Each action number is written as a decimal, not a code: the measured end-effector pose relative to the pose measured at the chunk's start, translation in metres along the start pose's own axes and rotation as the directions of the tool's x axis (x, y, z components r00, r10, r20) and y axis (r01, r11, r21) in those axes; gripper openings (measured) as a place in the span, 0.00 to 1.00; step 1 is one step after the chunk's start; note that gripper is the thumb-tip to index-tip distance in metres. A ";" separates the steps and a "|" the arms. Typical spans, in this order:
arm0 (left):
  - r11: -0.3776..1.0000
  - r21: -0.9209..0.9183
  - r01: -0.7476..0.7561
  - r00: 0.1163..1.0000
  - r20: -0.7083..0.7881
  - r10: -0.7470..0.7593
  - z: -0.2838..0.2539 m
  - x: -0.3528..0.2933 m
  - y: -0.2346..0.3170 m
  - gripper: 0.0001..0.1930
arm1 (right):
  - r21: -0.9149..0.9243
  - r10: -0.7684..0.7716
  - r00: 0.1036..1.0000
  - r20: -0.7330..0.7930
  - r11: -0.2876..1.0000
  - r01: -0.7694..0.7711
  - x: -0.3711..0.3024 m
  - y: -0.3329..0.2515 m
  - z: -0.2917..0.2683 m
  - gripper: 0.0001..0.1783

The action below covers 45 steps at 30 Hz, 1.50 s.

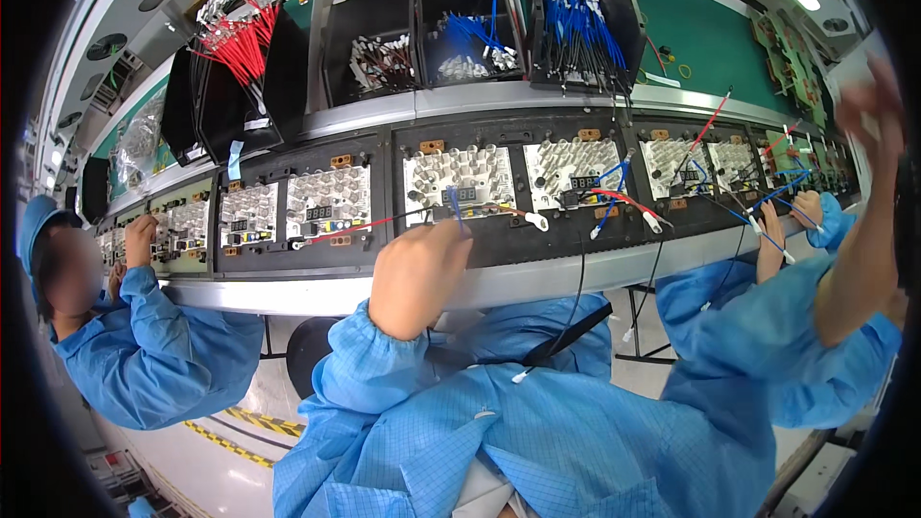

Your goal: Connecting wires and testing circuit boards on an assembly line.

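Note:
My left hand is closed at the front edge of a white circuit board with a small digit display. A short blue wire rises from its fingertips over the board; the fingertips themselves are partly hidden. Beside the hand, a wire with a white end connector lies across the board's front edge. A red wire runs in from the board to the left. My right hand is raised at the far right, above the line of boards, and smeared by motion, so its fingers cannot be read.
Black bins behind the line hold red wires, blue wires and other connector leads. More boards sit in dark trays along the metal rail. Co-workers work left and right; another person's hand is near my right arm.

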<state>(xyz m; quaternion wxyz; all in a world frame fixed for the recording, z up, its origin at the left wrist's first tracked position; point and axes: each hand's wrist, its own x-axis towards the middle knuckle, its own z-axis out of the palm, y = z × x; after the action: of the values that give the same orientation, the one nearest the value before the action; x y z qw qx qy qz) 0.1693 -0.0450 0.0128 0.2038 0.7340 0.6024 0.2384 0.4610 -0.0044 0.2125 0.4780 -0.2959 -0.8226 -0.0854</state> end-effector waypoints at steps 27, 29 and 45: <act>0.986 0.073 -0.149 0.944 -0.286 0.164 -0.058 -0.090 -0.024 0.10 | -0.454 0.525 0.222 0.822 0.838 -0.304 -0.044 0.252 0.234 0.24; 0.984 0.064 -0.168 0.942 -0.282 0.180 -0.060 -0.088 -0.022 0.10 | -0.446 0.515 0.211 0.831 0.844 -0.299 -0.045 0.254 0.230 0.23; 0.960 0.125 -0.251 0.874 -0.398 0.280 -0.071 -0.070 -0.031 0.11 | -0.397 0.448 0.398 0.801 0.894 -0.207 -0.042 0.254 0.247 0.19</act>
<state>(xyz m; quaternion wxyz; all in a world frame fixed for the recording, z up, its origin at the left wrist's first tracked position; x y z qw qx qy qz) 0.0920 -0.1068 0.0444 0.0122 0.7495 0.5332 0.3922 0.4393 0.2893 0.0109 -0.0434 -0.5076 -0.8569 0.0787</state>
